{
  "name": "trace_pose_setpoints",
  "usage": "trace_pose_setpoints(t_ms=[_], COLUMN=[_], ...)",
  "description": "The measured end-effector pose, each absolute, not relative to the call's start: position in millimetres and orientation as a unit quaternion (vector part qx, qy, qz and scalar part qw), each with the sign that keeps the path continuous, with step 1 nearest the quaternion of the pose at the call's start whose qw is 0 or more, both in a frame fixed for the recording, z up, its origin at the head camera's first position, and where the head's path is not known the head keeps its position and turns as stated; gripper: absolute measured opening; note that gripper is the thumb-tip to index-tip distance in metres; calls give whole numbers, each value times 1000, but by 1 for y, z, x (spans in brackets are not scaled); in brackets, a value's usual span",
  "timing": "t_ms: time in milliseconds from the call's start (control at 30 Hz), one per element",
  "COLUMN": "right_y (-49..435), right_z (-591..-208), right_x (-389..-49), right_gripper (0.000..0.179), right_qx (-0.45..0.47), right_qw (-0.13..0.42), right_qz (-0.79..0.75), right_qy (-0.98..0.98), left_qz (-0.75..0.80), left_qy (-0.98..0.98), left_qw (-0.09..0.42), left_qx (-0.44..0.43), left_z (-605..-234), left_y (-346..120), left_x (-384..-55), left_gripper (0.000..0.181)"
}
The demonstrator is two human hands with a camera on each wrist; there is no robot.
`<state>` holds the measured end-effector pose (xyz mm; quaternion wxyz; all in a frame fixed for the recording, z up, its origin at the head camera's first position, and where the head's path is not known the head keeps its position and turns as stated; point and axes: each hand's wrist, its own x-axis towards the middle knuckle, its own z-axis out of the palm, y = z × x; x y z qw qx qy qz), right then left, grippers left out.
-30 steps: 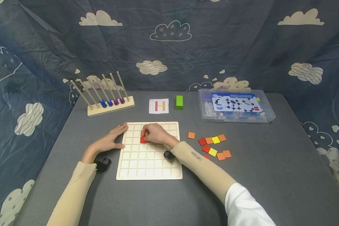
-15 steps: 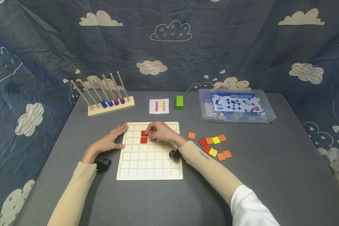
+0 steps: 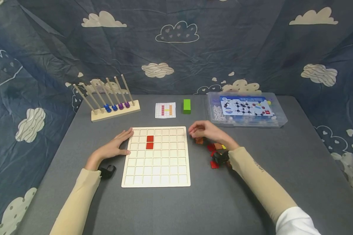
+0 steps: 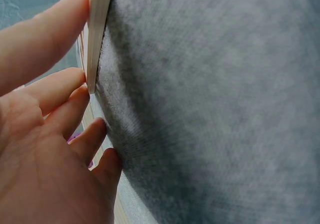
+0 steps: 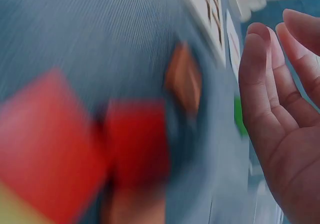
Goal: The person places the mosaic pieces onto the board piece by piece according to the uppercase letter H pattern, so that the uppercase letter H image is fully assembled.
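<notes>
Your table (image 3: 153, 209) has a dark grey top. Directly on it you have the following. The board (image 3: 156, 170) lies flat, left of centre, gridded side up. Beyond its far left corner stands the rack (image 3: 116, 112), set at a slant. The card (image 3: 165, 110) lies flat beyond the board, with the block (image 3: 187, 106) just beside it on your right. Further right, near the far edge, you have the box (image 3: 247, 111), clear and label up. Between box and board, to your right, lie loose red, orange and yellow tiles (image 3: 214, 165), several close together; some are partly hidden in the head view.
</notes>
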<state>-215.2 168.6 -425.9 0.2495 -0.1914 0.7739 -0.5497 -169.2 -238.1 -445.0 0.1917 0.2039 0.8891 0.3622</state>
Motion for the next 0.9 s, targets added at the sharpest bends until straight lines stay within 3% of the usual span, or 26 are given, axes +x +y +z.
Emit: trace_pose_setpoints(t_ms=[400, 667, 900], right_y=[254, 253, 239], right_z=[-424, -432, -437], right_x=[-194, -185, -179], right_gripper=[30, 28, 25], right_qx=[-100, -116, -181], right_qw=[239, 239, 198], right_qz=[-554, -544, -471], right_qy=[791, 796, 840], left_qz=[360, 360, 362], left_qy=[889, 890, 889], left_qw=[198, 194, 197], left_qx=[203, 202, 200], left_z=[-447, -446, -445], left_y=[-240, -239, -238], left_x=[-171, -170, -169], left_gripper=[86, 87, 86])
